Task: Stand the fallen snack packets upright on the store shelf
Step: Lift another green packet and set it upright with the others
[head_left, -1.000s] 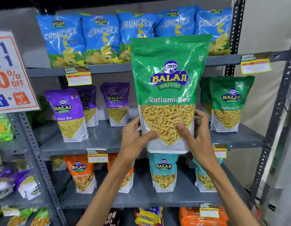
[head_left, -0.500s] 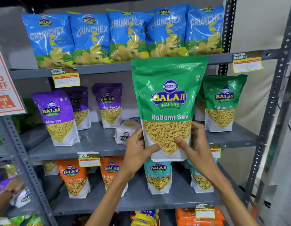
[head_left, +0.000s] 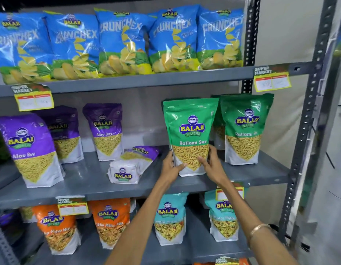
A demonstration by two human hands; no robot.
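Observation:
A green Ratlami Sev packet [head_left: 190, 129] stands upright on the grey middle shelf [head_left: 89, 186]. My left hand [head_left: 171, 167] grips its lower left side and my right hand [head_left: 209, 163] grips its lower right side. To its left a purple Aloo Sev packet [head_left: 133, 165] lies fallen on its back, bottom end toward me. Another green Ratlami Sev packet [head_left: 244, 129] stands upright just to the right, with one more partly hidden behind it.
Three purple Aloo Sev packets [head_left: 31, 150] stand at the shelf's left. Blue Crunchex bags [head_left: 119, 41] fill the top shelf. Orange [head_left: 110, 224] and teal [head_left: 169, 219] packets stand on the lower shelf. A grey perforated upright [head_left: 303, 142] bounds the right side.
Both hands have carried the green Ratlami Sev packet down and back from in front of the shelf onto the middle shelf, where it now stands. The camera has moved closer.

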